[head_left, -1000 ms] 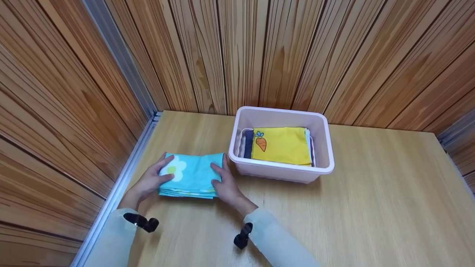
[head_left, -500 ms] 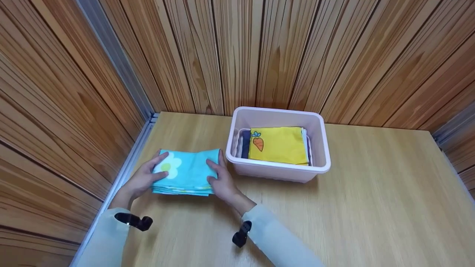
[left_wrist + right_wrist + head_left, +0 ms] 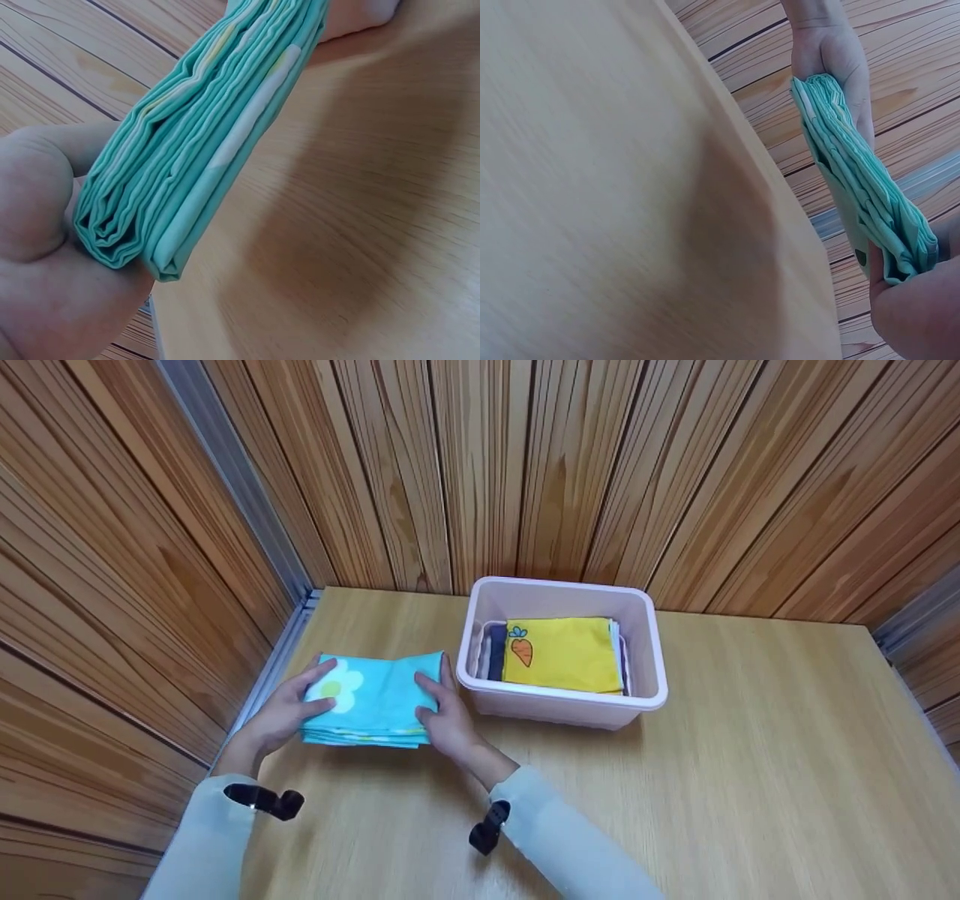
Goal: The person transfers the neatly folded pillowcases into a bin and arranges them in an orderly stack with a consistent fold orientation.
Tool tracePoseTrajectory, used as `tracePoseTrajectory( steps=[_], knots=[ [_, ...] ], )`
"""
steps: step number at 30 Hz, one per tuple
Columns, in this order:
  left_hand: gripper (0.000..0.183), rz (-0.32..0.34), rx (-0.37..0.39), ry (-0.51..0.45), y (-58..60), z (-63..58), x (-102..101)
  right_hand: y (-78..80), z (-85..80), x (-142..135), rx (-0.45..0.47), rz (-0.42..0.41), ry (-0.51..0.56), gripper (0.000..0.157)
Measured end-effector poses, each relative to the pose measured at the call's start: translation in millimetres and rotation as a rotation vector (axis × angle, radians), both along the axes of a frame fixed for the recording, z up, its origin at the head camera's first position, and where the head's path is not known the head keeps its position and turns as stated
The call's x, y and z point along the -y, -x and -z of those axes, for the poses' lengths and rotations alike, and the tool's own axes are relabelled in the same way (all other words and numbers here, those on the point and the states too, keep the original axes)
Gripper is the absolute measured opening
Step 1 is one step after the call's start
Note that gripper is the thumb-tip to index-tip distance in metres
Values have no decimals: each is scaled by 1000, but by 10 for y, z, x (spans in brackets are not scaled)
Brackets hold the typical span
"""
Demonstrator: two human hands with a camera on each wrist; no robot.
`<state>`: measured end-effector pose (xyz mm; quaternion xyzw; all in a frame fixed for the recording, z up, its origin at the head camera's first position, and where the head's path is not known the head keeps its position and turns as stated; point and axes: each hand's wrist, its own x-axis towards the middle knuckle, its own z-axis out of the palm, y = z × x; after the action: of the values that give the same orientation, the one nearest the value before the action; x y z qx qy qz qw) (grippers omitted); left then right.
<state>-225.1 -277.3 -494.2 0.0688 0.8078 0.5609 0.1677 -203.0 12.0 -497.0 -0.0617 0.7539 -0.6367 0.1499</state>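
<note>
A turquoise folded cloth [image 3: 386, 686] with a white flower print is held between both hands, its stacked layers facing the person. At its left edge the left hand [image 3: 279, 718] grips it, thumb on top over the flower. The right hand [image 3: 451, 726] grips the opposite edge, with thumb and a finger on the upper face. Both wrist views show the cloth's thick layered side [image 3: 202, 142] raised off the table, a shadow falling below it. Fingers under the cloth are mostly hidden.
Right of the hands, a pale pink plastic bin [image 3: 555, 711] stands near the back wall. In it lies a yellow folded cloth [image 3: 570, 656] with a carrot print, between several other folded cloths. A metal rail [image 3: 259, 686] edges the wooden table [image 3: 735, 780] at the left.
Both hands have carried the folded cloth a little left and away from the person, with its grip unchanged. The bin shifts slightly left in the view early on, along with the background.
</note>
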Motion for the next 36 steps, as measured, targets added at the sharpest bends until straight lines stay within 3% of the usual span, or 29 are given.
tracePoseTrajectory(
  steps=[36],
  knots=[
    [71,-35,38,-67,101,-491,12,148,-457,-25,-13,-7,39,57]
  ],
)
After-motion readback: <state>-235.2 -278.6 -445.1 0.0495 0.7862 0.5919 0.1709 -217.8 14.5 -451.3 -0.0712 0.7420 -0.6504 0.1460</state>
